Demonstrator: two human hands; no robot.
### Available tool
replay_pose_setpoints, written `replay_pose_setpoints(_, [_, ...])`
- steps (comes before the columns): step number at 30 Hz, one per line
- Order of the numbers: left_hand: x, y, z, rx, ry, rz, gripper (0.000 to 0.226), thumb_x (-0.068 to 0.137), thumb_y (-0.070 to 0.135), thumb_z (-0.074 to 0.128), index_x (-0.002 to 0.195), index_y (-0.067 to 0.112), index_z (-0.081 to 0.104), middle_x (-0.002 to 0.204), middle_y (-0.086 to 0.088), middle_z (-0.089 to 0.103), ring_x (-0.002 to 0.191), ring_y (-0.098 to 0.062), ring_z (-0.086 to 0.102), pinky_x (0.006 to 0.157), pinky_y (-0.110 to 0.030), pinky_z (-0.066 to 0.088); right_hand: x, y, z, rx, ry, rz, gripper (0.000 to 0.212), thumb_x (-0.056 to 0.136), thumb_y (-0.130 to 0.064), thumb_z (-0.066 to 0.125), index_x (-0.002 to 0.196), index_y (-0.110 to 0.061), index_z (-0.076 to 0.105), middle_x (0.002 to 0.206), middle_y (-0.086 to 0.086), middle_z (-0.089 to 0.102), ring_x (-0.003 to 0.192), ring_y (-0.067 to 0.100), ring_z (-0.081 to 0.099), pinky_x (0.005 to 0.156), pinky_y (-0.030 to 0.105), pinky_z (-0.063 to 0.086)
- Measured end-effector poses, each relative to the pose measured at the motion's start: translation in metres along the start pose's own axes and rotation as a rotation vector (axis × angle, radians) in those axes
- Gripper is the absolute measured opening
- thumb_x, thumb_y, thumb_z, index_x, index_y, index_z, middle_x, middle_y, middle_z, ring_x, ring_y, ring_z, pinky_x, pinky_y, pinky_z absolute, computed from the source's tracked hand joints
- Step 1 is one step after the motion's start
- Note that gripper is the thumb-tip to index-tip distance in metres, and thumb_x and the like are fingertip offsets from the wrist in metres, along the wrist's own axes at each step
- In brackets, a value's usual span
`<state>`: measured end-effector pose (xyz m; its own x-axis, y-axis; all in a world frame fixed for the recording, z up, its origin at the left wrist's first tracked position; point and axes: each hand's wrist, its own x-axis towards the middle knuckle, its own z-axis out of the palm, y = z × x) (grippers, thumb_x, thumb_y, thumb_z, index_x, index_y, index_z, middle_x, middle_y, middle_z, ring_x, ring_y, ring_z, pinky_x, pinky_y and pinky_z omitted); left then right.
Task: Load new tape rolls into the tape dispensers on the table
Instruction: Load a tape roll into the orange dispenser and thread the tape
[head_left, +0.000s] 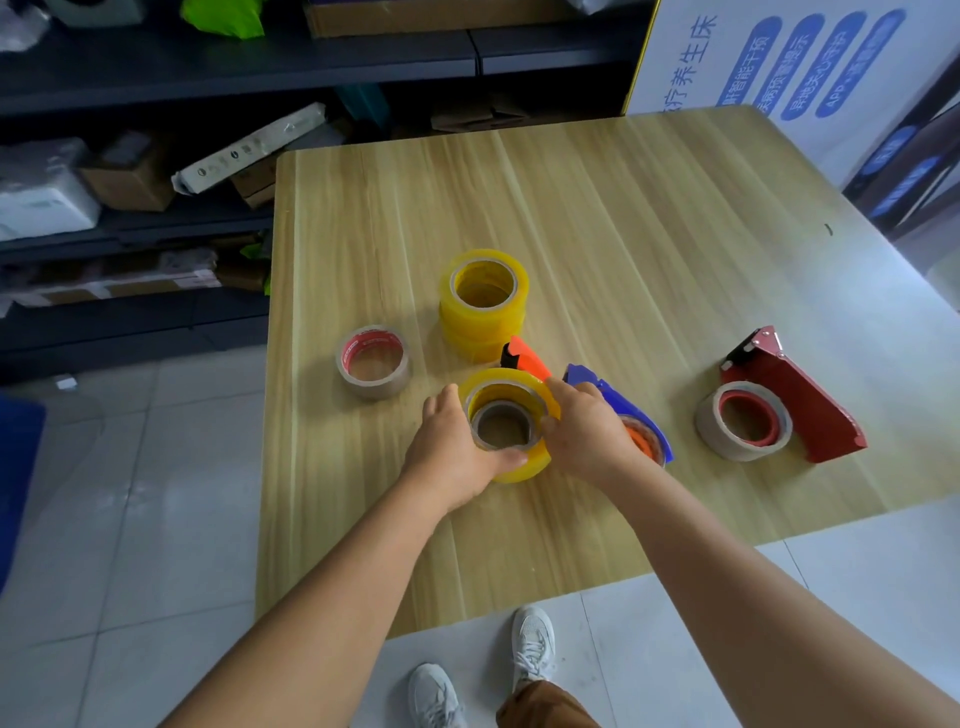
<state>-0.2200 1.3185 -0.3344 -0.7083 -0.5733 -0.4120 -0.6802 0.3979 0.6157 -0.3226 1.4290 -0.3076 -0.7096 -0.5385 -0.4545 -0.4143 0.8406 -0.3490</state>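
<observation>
A yellow tape roll (519, 382) sits in an orange dispenser (527, 358) near the table's middle, around a grey-brown hub. My left hand (452, 452) grips the roll from the left, thumb along its front edge. My right hand (584, 431) presses on the roll's right side. Just right of it lies a blue dispenser (618, 400) with an orange core, partly under my right hand. A red dispenser (795, 395) holding a brown roll (745, 421) lies further right. A stack of yellow rolls (483, 301) stands behind. A loose brown roll (374, 361) lies to the left.
The wooden table (597, 208) ends close to me and at the left, with tiled floor beyond. Dark shelves with boxes (130, 182) stand at the back left. A white and blue sign (779, 62) leans at the back right. My shoes (532, 644) show below the table edge.
</observation>
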Motion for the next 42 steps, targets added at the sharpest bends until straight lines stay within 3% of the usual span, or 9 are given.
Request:
replay_pose_setpoints(5, [-0.001,-0.006,0.002,0.003,-0.040,0.024,0.124,0.062,0.047,0.084,0.151,0.023,0.001,0.152,-0.002,0.015,0.134,-0.021,0.038,0.095,-0.031,0.038,-0.005,0.006,-0.003,-0.028,-0.035,-0.144,0.059,0.082,-0.040,0.070,0.130,-0.022,0.040,0.115,0.000,0.042,0.089,0.019,0.055,0.066,0.027,0.043])
replay_pose_setpoints(13, [0.005,-0.004,0.008,0.146,-0.027,0.016,0.120,0.064,0.042,0.084,0.151,0.024,0.003,0.149,-0.003,0.016,0.128,-0.027,0.044,0.096,-0.037,0.042,0.007,0.008,0.004,-0.119,-0.068,-0.159,0.063,0.081,-0.038,0.071,0.133,-0.016,0.041,0.125,0.006,0.047,0.088,0.018,0.052,0.069,0.027,0.042])
replay_pose_setpoints(18, [0.006,-0.021,0.024,0.118,-0.073,-0.016,0.120,0.063,0.036,0.085,0.151,0.024,0.004,0.152,-0.003,0.014,0.129,-0.028,0.043,0.097,-0.036,0.040,0.013,0.020,0.026,-0.182,-0.089,-0.181,0.068,0.083,-0.034,0.068,0.140,-0.017,0.037,0.135,0.009,0.039,0.115,0.026,0.047,0.091,0.035,0.043])
replay_pose_setpoints(26, [0.017,-0.024,0.027,0.114,-0.040,-0.044,0.117,0.063,0.039,0.084,0.150,0.027,0.007,0.146,-0.004,0.019,0.125,-0.027,0.047,0.095,-0.037,0.042,0.013,0.016,0.041,-0.265,0.039,-0.303,0.077,0.082,-0.028,0.063,0.148,-0.017,0.024,0.140,0.007,0.032,0.126,0.028,0.033,0.101,0.038,0.035])
replay_pose_setpoints(31, [0.018,-0.025,0.027,0.103,-0.029,-0.056,0.115,0.061,0.044,0.084,0.148,0.030,0.011,0.144,-0.003,0.021,0.125,-0.026,0.046,0.088,-0.035,0.042,0.017,0.011,0.042,-0.152,0.137,-0.274,0.100,0.076,-0.052,0.062,0.151,-0.018,0.006,0.154,0.007,0.012,0.139,0.032,0.013,0.111,0.042,0.022])
replay_pose_setpoints(34, [0.017,-0.028,0.027,0.050,-0.001,-0.058,0.113,0.059,0.042,0.086,0.146,0.026,0.015,0.143,-0.002,0.027,0.124,-0.025,0.047,0.088,-0.032,0.040,0.026,0.011,0.037,-0.124,0.039,-0.189,0.112,0.074,-0.053,0.069,0.151,-0.016,-0.003,0.159,0.008,0.005,0.144,0.032,0.006,0.115,0.042,0.017])
replay_pose_setpoints(37, [0.015,-0.031,0.027,0.043,0.027,-0.091,0.108,0.058,0.046,0.085,0.139,0.022,0.018,0.142,-0.001,0.031,0.119,-0.025,0.051,0.086,-0.035,0.044,0.031,0.014,0.039,-0.063,-0.033,-0.143,0.104,0.076,-0.053,0.069,0.150,-0.015,0.008,0.153,0.009,0.027,0.136,0.029,0.029,0.105,0.040,0.035])
replay_pose_setpoints(39, [0.013,-0.033,0.027,0.064,0.046,-0.114,0.106,0.057,0.052,0.083,0.136,0.024,0.018,0.140,0.000,0.033,0.114,-0.026,0.054,0.081,-0.035,0.047,0.031,0.016,0.043,-0.027,-0.054,-0.108,0.080,0.077,-0.055,0.067,0.137,-0.017,0.030,0.128,0.009,0.050,0.110,0.023,0.049,0.080,0.033,0.048])
replay_pose_setpoints(42, [0.011,-0.035,0.026,0.044,0.006,-0.107,0.112,0.062,0.053,0.079,0.145,0.033,0.007,0.144,-0.001,0.027,0.121,-0.026,0.049,0.081,-0.031,0.040,0.029,0.013,0.045,-0.008,-0.071,-0.053,0.062,0.079,-0.057,0.065,0.121,-0.019,0.041,0.097,0.000,0.052,0.085,0.017,0.053,0.055,0.023,0.036])
